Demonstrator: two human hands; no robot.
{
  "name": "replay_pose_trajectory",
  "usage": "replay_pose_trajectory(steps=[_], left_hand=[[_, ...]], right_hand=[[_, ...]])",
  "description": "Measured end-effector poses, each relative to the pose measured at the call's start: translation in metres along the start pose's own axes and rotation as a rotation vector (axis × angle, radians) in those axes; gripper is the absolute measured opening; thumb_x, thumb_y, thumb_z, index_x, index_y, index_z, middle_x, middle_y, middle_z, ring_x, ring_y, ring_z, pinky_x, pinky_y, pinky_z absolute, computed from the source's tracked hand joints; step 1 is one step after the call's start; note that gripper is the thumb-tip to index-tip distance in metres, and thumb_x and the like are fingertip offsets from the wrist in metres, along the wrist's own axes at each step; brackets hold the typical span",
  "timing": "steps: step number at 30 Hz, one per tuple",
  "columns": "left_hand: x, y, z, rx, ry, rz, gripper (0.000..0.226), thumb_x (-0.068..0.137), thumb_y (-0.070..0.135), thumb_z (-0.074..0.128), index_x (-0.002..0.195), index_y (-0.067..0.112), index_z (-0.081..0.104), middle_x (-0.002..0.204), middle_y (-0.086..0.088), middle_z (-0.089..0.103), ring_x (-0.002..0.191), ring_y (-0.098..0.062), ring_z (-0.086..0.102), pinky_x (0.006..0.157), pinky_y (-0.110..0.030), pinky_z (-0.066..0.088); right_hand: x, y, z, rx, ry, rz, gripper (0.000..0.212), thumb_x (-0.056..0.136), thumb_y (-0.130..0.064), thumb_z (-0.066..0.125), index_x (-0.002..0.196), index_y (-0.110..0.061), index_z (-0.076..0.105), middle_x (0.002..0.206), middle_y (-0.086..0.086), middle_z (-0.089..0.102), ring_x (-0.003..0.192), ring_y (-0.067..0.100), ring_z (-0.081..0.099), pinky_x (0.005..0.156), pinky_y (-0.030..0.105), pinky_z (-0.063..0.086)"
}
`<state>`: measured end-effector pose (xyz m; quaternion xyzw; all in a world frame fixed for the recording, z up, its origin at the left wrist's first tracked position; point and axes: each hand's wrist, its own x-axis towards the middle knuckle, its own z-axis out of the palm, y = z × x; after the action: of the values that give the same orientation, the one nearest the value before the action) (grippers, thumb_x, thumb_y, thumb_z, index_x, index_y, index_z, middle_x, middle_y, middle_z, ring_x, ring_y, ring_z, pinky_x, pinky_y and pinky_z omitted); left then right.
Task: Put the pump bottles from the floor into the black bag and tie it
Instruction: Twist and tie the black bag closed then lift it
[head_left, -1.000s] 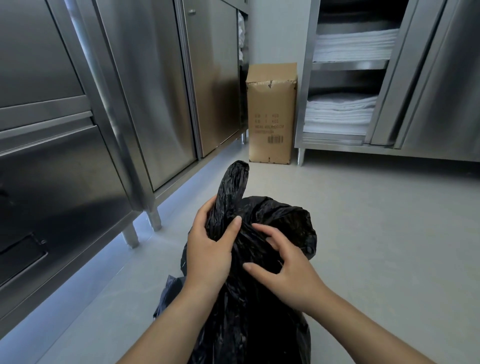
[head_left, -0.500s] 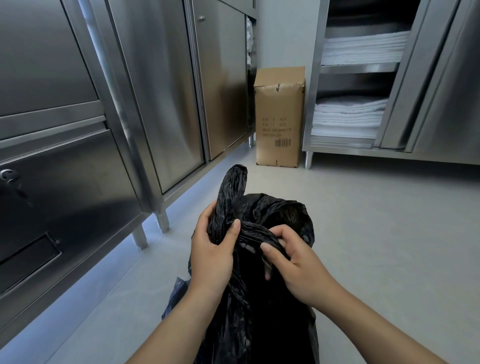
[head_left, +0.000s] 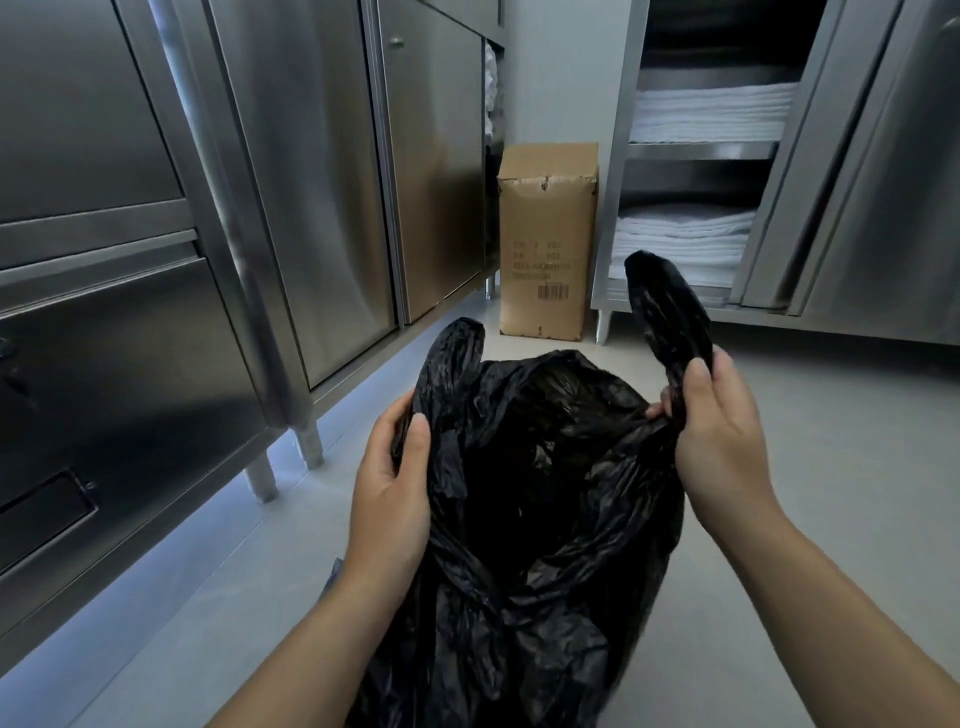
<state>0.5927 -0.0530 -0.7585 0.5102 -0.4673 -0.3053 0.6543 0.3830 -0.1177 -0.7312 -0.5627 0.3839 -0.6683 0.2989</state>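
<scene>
1. Black plastic fills the middle of the view: the black bag (head_left: 545, 519) stands on the grey floor (head_left: 831, 493), its mouth gaping open between the two hands.
2. On the bag's left side, the left hand (head_left: 392, 488) has its fingers (head_left: 418, 436) clenched on the left handle loop (head_left: 452, 358), which sticks up above the grip.
3. On the bag's right side, the right hand (head_left: 719, 441) pinches the base of the right handle loop (head_left: 667, 312) between thumb and fingers, holding it up and well apart from the left one.
4. No pump bottles show on the floor around the bag; its inside is too dark to tell what it holds, so they are probably already in.
5. Judging by this, the step in hand is the tying, with no knot made yet.
6. The next move calls for bringing the two loops together over the mouth, crossing one under the other and pulling snug without tearing the thin film.
7. Beyond the bag stand a cardboard box (head_left: 548, 244) and steel cabinets (head_left: 311, 182); folded white linens (head_left: 685, 244) lie on shelves to the box's right.
</scene>
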Motion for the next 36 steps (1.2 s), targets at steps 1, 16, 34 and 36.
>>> replay_pose_trajectory(steps=[1, 16, 34, 36], left_hand=[[0.000, 0.002, 0.000, 0.007, -0.012, 0.023, 0.022, 0.092, 0.044, 0.045, 0.108, 0.055, 0.055, 0.110, 0.034, 0.062, 0.103, 0.014, 0.056, 0.076, -0.005, 0.045], [-0.008, -0.009, -0.003, 0.165, -0.348, 0.183, 0.037, 0.089, 0.019, 0.059, 0.118, 0.040, 0.049, 0.116, 0.024, 0.060, 0.112, 0.005, 0.055, 0.090, -0.011, 0.043], [-0.008, -0.019, -0.001, 0.131, -0.344, 0.066, 0.017, 0.085, 0.036, 0.059, 0.102, 0.036, 0.058, 0.101, 0.012, 0.069, 0.095, -0.006, 0.067, 0.079, -0.017, 0.051], [-0.009, -0.019, 0.000, 0.154, -0.350, 0.059, 0.019, 0.086, 0.032, 0.062, 0.103, 0.039, 0.056, 0.102, 0.017, 0.068, 0.096, -0.002, 0.065, 0.080, -0.014, 0.049]], right_hand=[[0.000, 0.000, 0.001, 0.003, -0.025, -0.030, 0.023, 0.100, -0.022, 0.033, 0.095, -0.033, 0.052, 0.067, -0.006, 0.046, 0.055, 0.002, 0.050, 0.057, 0.015, 0.042], [-0.054, 0.028, 0.042, -0.137, -0.472, 0.151, 0.037, 0.096, -0.020, 0.047, 0.132, -0.018, 0.050, 0.130, -0.009, 0.058, 0.121, -0.002, 0.050, 0.104, 0.018, 0.037], [-0.061, 0.011, 0.045, 0.086, -0.365, 0.174, 0.047, 0.069, -0.049, 0.067, 0.107, -0.020, 0.067, 0.100, -0.007, 0.074, 0.096, 0.006, 0.067, 0.083, 0.022, 0.052], [-0.061, 0.012, 0.044, 0.042, -0.369, 0.176, 0.043, 0.070, -0.052, 0.066, 0.101, -0.022, 0.069, 0.096, -0.009, 0.074, 0.092, 0.005, 0.068, 0.081, 0.023, 0.052]])
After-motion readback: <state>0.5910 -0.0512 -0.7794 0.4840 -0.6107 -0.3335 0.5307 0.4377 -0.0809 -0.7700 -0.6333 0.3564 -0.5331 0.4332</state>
